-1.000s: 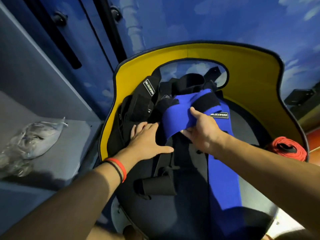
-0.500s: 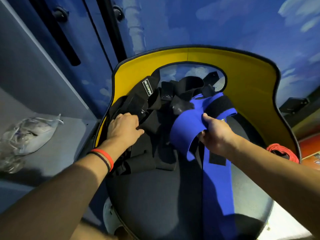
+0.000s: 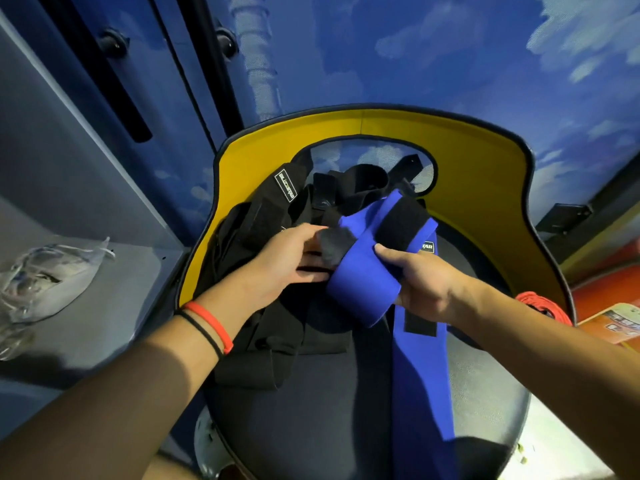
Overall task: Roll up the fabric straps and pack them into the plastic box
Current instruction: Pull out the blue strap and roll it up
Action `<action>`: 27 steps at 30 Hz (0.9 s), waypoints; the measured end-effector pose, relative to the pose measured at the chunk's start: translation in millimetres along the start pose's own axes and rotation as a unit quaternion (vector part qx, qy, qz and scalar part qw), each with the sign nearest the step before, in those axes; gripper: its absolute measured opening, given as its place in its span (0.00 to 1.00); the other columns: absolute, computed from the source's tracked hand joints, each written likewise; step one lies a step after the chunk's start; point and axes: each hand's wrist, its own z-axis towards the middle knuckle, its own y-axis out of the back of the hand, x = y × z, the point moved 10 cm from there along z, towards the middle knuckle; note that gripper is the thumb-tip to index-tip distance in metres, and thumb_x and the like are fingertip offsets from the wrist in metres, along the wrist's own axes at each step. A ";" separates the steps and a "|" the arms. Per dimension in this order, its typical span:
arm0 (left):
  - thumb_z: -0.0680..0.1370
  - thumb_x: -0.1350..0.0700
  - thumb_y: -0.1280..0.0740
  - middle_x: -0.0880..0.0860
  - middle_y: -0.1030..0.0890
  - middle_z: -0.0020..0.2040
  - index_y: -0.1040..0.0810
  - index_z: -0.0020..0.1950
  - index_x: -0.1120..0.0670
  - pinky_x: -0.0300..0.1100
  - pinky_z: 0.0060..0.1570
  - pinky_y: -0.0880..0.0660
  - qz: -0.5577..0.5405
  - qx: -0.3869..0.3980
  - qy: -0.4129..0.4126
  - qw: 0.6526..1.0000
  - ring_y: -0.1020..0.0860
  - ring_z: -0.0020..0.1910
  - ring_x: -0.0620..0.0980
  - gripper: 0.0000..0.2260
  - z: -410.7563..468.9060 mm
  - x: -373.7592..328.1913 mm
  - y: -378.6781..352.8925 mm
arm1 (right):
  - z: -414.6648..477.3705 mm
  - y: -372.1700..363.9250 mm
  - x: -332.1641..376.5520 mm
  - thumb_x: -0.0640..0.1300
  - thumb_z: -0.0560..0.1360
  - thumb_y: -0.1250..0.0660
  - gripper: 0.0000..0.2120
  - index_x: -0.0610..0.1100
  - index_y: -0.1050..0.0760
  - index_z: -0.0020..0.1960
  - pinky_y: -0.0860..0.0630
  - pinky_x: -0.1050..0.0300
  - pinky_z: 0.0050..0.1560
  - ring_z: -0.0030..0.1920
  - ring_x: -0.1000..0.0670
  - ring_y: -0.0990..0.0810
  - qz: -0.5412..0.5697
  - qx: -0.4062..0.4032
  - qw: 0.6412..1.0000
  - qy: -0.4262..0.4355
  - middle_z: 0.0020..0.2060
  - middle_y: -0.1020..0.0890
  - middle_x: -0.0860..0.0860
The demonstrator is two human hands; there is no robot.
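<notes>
**Rolling barely begun: one blue strap in hand, nothing packed**

Above the middle of the chair seat (image 3: 311, 427), the right hand (image 3: 429, 282) grips the folded loop of the blue strap (image 3: 363, 282), thumb on top and the rest curled beneath. The left hand (image 3: 287, 261) pinches the strap's dark end patch between thumb and fingers (image 3: 311, 271). The strap's long tail runs unrolled to the seat's front edge. The black straps (image 3: 277, 216) lie in a loose, unrolled heap toward the back-left edge. No plastic box is in view, so packing looks wholly ahead.
</notes>
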 end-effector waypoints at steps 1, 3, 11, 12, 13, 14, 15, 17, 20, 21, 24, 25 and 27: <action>0.84 0.47 0.41 0.54 0.15 0.59 0.19 0.64 0.52 0.53 0.57 0.19 -0.004 0.007 0.005 1.000 0.16 0.57 0.53 0.16 -1.3 -0.6 0.5 | -1.4 2.4 -0.5 0.46 0.81 0.33 0.15 0.42 0.21 0.65 0.26 0.41 0.69 0.66 0.43 0.20 -0.021 -0.002 1.000 0.006 0.60 0.16 0.46; 0.82 0.43 0.36 0.49 0.15 0.57 0.20 0.67 0.49 0.45 0.50 0.19 0.071 0.018 -0.005 0.997 0.16 0.55 0.48 0.17 -2.7 -1.3 2.6 | -5.1 2.7 -5.6 0.45 0.80 0.31 0.15 0.42 0.20 0.65 0.28 0.36 0.70 0.64 0.43 0.19 -0.066 0.008 0.998 0.004 0.60 0.15 0.45; 0.77 0.66 0.30 0.48 0.13 0.48 0.16 0.56 0.51 0.39 0.44 0.23 0.210 -0.021 -0.028 0.977 0.17 0.48 0.45 0.13 -1.3 3.4 9.9 | -18.4 0.0 -6.9 0.42 0.77 0.28 0.14 0.41 0.19 0.63 0.24 0.39 0.66 0.58 0.44 0.16 -0.091 0.010 0.996 0.002 0.55 0.14 0.45; 0.76 0.67 0.30 0.48 0.14 0.47 0.16 0.54 0.51 0.38 0.43 0.23 0.205 -0.052 -0.042 0.977 0.18 0.47 0.45 0.13 -0.6 0.0 18.0 | -20.0 1.5 -5.1 0.40 0.77 0.27 0.15 0.41 0.20 0.63 0.22 0.41 0.63 0.57 0.44 0.15 -0.084 0.003 0.996 0.005 0.55 0.14 0.45; 0.76 0.68 0.30 0.48 0.14 0.46 0.16 0.53 0.51 0.37 0.42 0.23 0.203 -0.087 -0.059 0.974 0.18 0.47 0.45 0.13 1.0 -3.4 27.2 | -21.2 3.0 -2.6 0.39 0.76 0.27 0.16 0.41 0.20 0.63 0.20 0.44 0.61 0.56 0.44 0.15 -0.077 -0.001 0.997 0.012 0.54 0.14 0.45; 0.76 0.68 0.29 0.47 0.15 0.46 0.16 0.52 0.51 0.36 0.43 0.23 0.200 -0.119 -0.074 0.970 0.18 0.47 0.45 0.13 1.9 -7.3 36.2 | -22.7 4.1 0.3 0.39 0.76 0.27 0.16 0.41 0.20 0.63 0.20 0.46 0.59 0.55 0.44 0.14 -0.069 -0.002 0.997 0.017 0.54 0.13 0.45; 0.76 0.68 0.28 0.47 0.15 0.46 0.16 0.51 0.49 0.36 0.44 0.23 0.202 -0.146 -0.088 0.964 0.18 0.47 0.44 0.13 3.3 -10.0 45.0 | -23.7 5.5 2.0 0.38 0.76 0.28 0.15 0.41 0.20 0.63 0.19 0.47 0.58 0.55 0.44 0.14 -0.062 -0.003 0.998 0.019 0.54 0.13 0.44; 0.75 0.69 0.28 0.47 0.16 0.46 0.16 0.47 0.48 0.33 0.46 0.25 0.210 -0.194 -0.125 0.950 0.19 0.46 0.43 0.14 1.9 -18.7 58.3 | -25.6 6.7 3.3 0.38 0.77 0.29 0.14 0.41 0.20 0.62 0.19 0.48 0.56 0.54 0.44 0.14 -0.064 0.004 0.998 0.015 0.53 0.13 0.44; 0.75 0.72 0.31 0.49 0.17 0.52 0.17 0.39 0.46 0.35 0.50 0.24 0.198 -0.256 -0.205 0.924 0.18 0.49 0.46 0.19 -3.8 -37.8 74.8 | -29.4 2.0 -5.2 0.35 0.78 0.31 0.13 0.37 0.19 0.61 0.17 0.51 0.54 0.53 0.44 0.14 -0.113 0.046 0.992 -0.014 0.53 0.14 0.43; 0.76 0.72 0.32 0.48 0.16 0.51 0.17 0.38 0.46 0.36 0.51 0.22 0.169 -0.270 -0.218 0.922 0.17 0.50 0.45 0.20 -6.1 -41.4 80.1 | -30.1 -0.1 -11.4 0.33 0.77 0.31 0.12 0.36 0.19 0.61 0.17 0.52 0.54 0.53 0.45 0.14 -0.141 0.067 0.987 -0.030 0.53 0.14 0.43; 0.79 0.70 0.33 0.43 0.14 0.44 0.16 0.41 0.51 0.41 0.49 0.18 0.047 -0.273 -0.225 0.934 0.15 0.48 0.43 0.16 -6.0 -43.0 92.1 | -28.5 6.2 -35.2 0.35 0.74 0.26 0.15 0.39 0.18 0.60 0.25 0.42 0.68 0.58 0.45 0.16 -0.257 0.100 0.958 -0.083 0.56 0.14 0.45; 0.80 0.69 0.33 0.43 0.13 0.42 0.16 0.43 0.52 0.42 0.47 0.17 0.013 -0.261 -0.221 0.940 0.14 0.48 0.43 0.14 -4.9 -41.8 92.1 | -27.2 9.5 -41.6 0.38 0.70 0.23 0.18 0.41 0.17 0.59 0.28 0.38 0.70 0.60 0.45 0.17 -0.299 0.100 0.944 -0.098 0.56 0.14 0.47; 0.80 0.68 0.32 0.43 0.13 0.43 0.16 0.44 0.54 0.42 0.46 0.17 -0.027 -0.244 -0.215 0.945 0.14 0.48 0.44 0.12 -3.9 -39.9 90.1 | -24.5 16.1 -47.8 0.46 0.60 0.19 0.25 0.45 0.16 0.57 0.31 0.33 0.71 0.62 0.45 0.18 -0.355 0.083 0.924 -0.120 0.54 0.13 0.51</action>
